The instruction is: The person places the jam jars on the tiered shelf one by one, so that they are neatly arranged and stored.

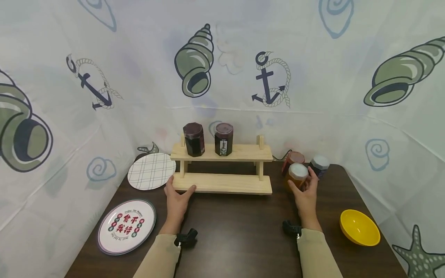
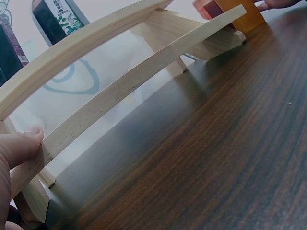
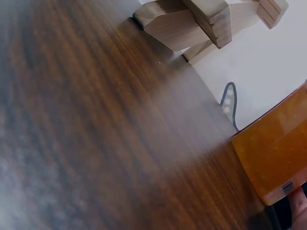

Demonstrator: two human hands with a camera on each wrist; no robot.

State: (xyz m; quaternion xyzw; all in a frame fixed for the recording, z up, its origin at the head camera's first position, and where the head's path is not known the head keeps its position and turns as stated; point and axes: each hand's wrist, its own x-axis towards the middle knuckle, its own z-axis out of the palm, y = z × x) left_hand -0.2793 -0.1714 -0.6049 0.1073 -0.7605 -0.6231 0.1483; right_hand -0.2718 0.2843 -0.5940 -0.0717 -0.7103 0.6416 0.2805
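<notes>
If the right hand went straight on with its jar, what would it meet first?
Probably the red-lidded jar just behind the amber jar that the right hand holds; the gap is hard to judge.

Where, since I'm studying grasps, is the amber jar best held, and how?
The amber jar is probably best gripped across its body, below the white lid, from the near side: it stands upright, and the red-lidded jar and dark pale-lidded jar crowd its far side.
</notes>
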